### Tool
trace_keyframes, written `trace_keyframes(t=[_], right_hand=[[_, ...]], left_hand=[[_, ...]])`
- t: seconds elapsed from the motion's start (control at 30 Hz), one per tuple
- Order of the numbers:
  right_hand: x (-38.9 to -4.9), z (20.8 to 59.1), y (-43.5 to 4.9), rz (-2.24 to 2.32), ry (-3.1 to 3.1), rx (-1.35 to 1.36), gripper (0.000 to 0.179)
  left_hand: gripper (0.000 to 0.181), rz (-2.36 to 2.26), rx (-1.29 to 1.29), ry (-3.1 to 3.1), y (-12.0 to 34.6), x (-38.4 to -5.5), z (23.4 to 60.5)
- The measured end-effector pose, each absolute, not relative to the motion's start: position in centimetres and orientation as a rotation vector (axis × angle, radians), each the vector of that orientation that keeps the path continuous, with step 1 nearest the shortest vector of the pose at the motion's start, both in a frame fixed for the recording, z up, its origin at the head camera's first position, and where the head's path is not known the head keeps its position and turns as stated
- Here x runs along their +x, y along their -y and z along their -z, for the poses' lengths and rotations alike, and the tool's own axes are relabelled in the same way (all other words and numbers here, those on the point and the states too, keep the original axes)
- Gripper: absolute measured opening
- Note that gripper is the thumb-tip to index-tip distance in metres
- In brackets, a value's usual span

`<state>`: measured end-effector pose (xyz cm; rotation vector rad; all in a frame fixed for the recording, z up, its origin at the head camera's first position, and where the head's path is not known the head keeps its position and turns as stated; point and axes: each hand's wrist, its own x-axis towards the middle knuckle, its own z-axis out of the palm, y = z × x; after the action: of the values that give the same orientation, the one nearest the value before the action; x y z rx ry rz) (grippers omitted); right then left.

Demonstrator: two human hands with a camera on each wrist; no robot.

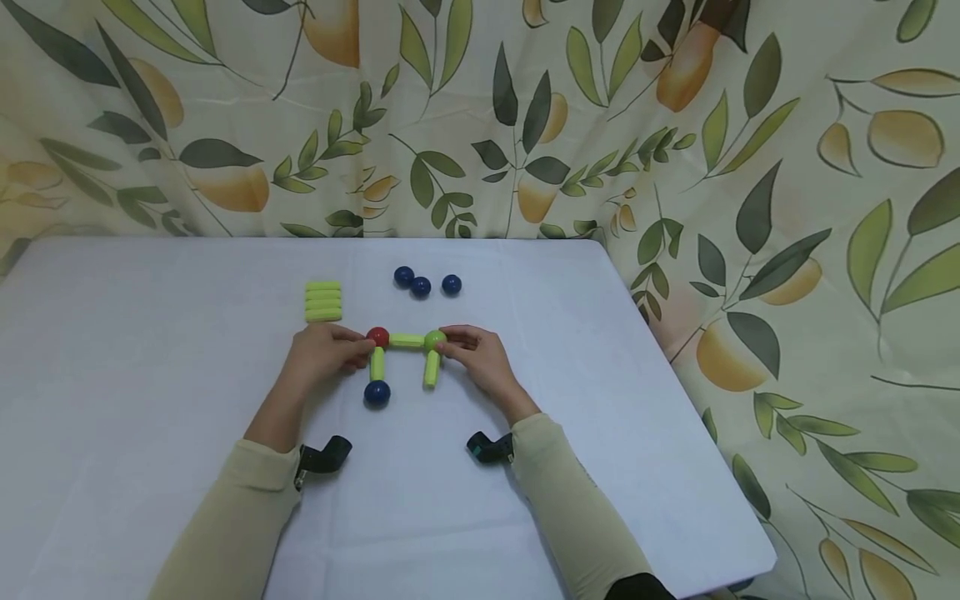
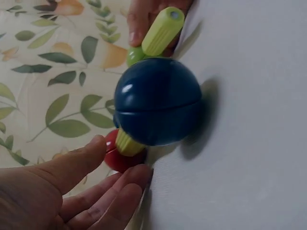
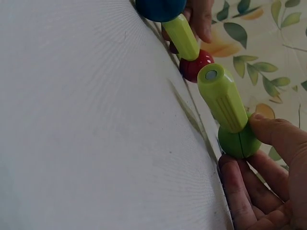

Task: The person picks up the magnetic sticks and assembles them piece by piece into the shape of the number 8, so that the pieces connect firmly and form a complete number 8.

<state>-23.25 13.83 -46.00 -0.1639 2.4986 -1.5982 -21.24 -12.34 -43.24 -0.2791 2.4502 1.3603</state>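
A red ball (image 1: 378,337) and a green ball (image 1: 435,340) are joined by a yellow-green rod (image 1: 407,341). My left hand (image 1: 324,352) pinches the red ball between thumb and fingers. My right hand (image 1: 480,358) pinches the green ball from the other side. From the red ball a second rod (image 1: 377,364) runs toward me to a dark blue ball (image 1: 377,393). Another rod (image 1: 432,370) points toward me from the green ball; its free end shows a round grey metal tip (image 3: 211,74) in the right wrist view.
Behind the joined pieces, several yellow-green rods (image 1: 323,301) lie side by side. Three loose blue balls (image 1: 421,287) sit to their right. The white table (image 1: 600,492) ends at a leaf-patterned curtain (image 1: 510,117) at the back and right.
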Motion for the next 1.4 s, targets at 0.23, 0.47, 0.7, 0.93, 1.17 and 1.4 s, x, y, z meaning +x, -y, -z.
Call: trace_keyframes(t=[0.23,0.47,0.7,0.93,1.17,1.4], right_hand=[[-23.1,46.0,-13.6,1.586,-2.547,-0.163,0.036],[-23.5,45.8,-13.5,1.495,-2.600,-0.198,0.036],[-25.0,45.0,-13.2,1.376,-2.595,-0.248,0.033],[-26.6,44.4,-12.8,1.304,-2.588,-0.262,0.033],[-27.2,44.2,-12.6,1.198,-2.595,-0.279,0.036],[-27.6,43.5,-13.2,1.209,-2.595,-0.288,0.038]], left_hand=[[0.053,-1.331,-0.262,-2.481,11.6,-21.0,43.4],[0.053,-1.358,-0.281,-2.519,11.4,-20.9,43.9],[0.052,-1.400,-0.348,-2.532,11.6,-21.0,44.3],[0.053,-1.445,-0.395,-2.535,11.8,-21.1,44.8],[0.056,-1.528,-0.437,-2.448,12.0,-21.0,45.2],[0.057,-1.553,-0.437,-2.437,11.9,-21.5,45.0]])
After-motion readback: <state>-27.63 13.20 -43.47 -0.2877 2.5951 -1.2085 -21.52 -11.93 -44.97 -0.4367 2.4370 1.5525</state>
